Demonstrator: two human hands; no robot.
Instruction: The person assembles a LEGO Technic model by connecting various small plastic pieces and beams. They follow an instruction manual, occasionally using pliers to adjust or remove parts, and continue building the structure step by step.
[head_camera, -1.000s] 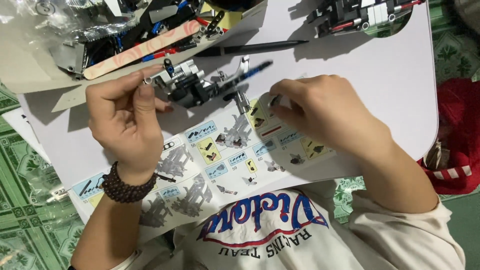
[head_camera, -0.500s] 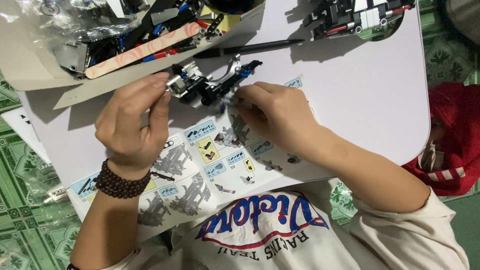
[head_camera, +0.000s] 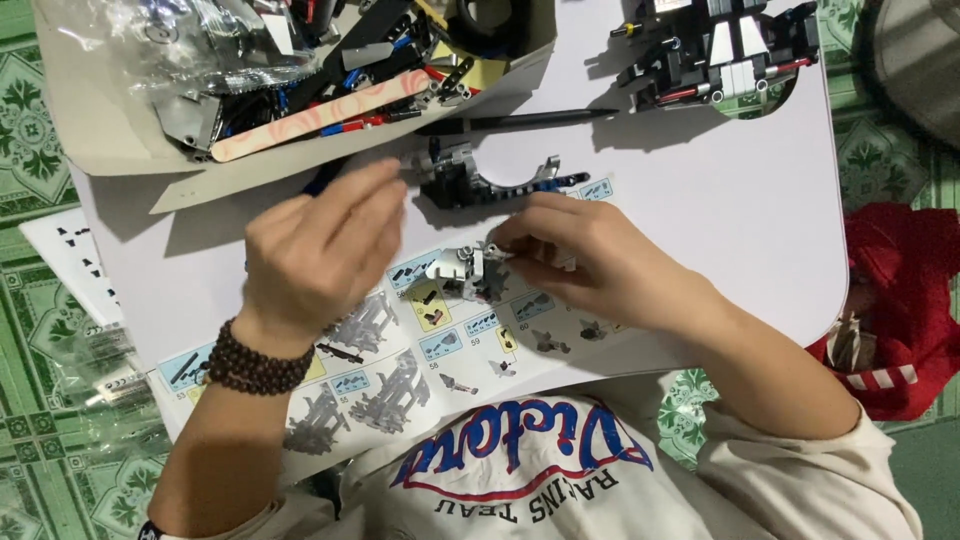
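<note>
Grey brick piece pinched over the instruction sheet

Small grey plastic brick assembly (head_camera: 462, 268) sits on the printed instruction booklet (head_camera: 400, 370), on the white lap table (head_camera: 720, 200). Right hand (head_camera: 590, 265) pinches it, fingertips closed on its edge. Left hand (head_camera: 320, 250) hovers loosely curled; can't tell if it holds anything. Best to brace the piece flat, press straight. Dark curved brick assembly (head_camera: 470, 180) lies just beyond.

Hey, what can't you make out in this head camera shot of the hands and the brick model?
- Left hand: motion-blurred; whether it holds anything is unclear.
- Right hand: fingertips hide most of the small grey piece.
- Instruction sheet: hands cover its middle.
- Parts box: cut off by top edge; plastic bag glare hides contents.
- Black model: cut off at top.
</note>
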